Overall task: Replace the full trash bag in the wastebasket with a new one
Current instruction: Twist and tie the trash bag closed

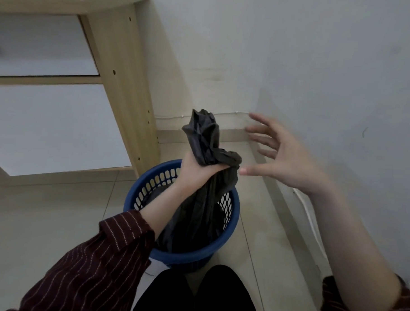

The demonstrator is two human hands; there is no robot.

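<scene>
This looks like an ordinary indoor room, a home or a small office; which one cannot be told. It is a corner where plain pale walls (321, 54) meet a beige tiled floor (44, 207) with a skirting board (233, 134). A light wood cabinet (122, 81) with white drawer fronts (48, 125) stands beside a blue perforated plastic wastebasket (185, 255), and a thin cable (224, 114) is clipped along the wall.

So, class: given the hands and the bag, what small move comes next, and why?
Probably lift the left hand straight up: it grips the gathered neck of the black bag, whose body sits inside the blue wastebasket, and the right hand hovers open beside it.
</scene>
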